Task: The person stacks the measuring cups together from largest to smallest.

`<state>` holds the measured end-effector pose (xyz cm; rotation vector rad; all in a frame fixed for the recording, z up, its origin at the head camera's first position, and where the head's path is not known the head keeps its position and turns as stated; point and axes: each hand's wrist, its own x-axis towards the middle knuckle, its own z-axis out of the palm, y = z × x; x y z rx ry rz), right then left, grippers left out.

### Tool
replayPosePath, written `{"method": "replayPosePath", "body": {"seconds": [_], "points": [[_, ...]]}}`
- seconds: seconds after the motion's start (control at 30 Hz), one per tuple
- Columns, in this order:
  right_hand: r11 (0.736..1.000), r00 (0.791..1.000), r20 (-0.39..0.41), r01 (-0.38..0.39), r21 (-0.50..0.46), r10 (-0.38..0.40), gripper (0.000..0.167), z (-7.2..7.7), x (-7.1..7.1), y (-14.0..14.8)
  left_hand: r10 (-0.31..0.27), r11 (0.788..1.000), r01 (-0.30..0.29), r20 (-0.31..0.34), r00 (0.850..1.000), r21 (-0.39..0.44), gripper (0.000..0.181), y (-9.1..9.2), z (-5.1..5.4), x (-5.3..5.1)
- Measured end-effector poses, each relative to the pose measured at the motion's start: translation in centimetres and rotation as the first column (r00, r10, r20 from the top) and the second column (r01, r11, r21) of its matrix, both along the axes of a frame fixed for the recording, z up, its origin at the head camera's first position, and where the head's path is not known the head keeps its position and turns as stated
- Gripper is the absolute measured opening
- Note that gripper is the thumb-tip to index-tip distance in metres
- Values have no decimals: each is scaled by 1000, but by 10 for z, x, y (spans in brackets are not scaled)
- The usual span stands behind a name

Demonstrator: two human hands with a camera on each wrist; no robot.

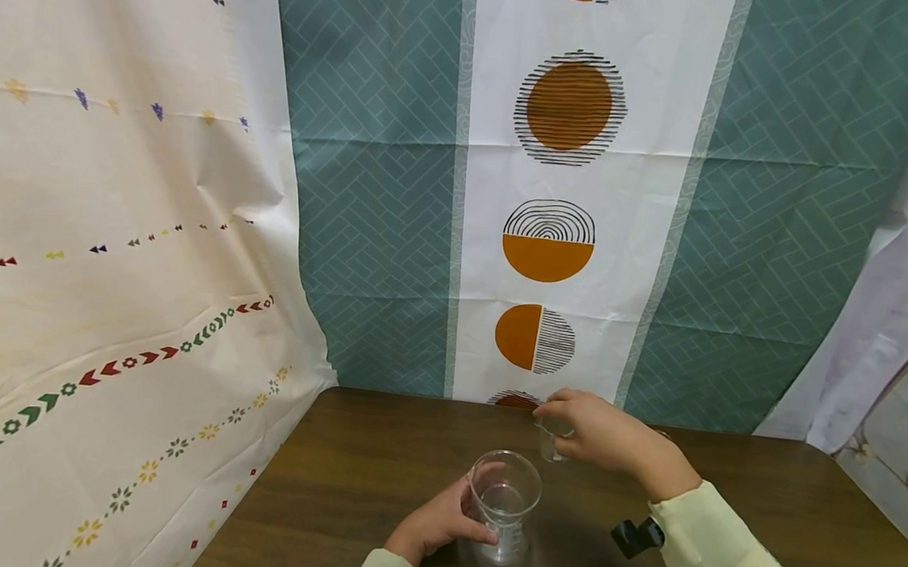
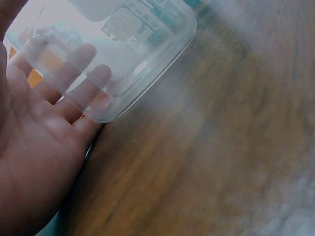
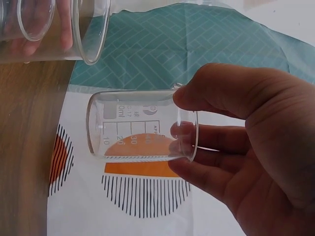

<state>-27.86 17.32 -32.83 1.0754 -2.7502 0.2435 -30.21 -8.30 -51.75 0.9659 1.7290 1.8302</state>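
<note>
My left hand (image 1: 446,513) grips a large clear glass beaker (image 1: 517,519), thumb in front and fingers behind it. White print shows on its wall in the left wrist view, where the fingers (image 2: 74,73) are seen through the glass. A smaller round rim (image 1: 502,495) is visible inside the large beaker, like a second glass vessel nested in it. To the right and farther back, my right hand (image 1: 599,430) pinches a small graduated beaker (image 3: 142,128) by its rim, between thumb and fingers. That small beaker looks empty and is held above the table, apart from the large one.
Both beakers are over a dark brown wooden table (image 1: 327,479). Behind it hangs a green and white curtain (image 1: 381,231) with orange circles. A cream patterned cloth (image 1: 159,348) hangs along the left side. A black device (image 1: 635,537) is strapped at the right wrist.
</note>
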Motion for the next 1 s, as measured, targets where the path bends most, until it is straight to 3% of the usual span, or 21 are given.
{"method": "replayPosePath", "body": {"seconds": [0.63, 1.0], "points": [[999, 999, -21, -31, -8, 31, 36, 2, 6, -6, -18, 999, 18, -16, 1000, 28, 89, 1, -1, -1], [998, 998, -23, -65, 0, 65, 36, 2, 6, -10, 0, 1000, 0, -6, 1000, -3, 88, 0, -2, 0]]}}
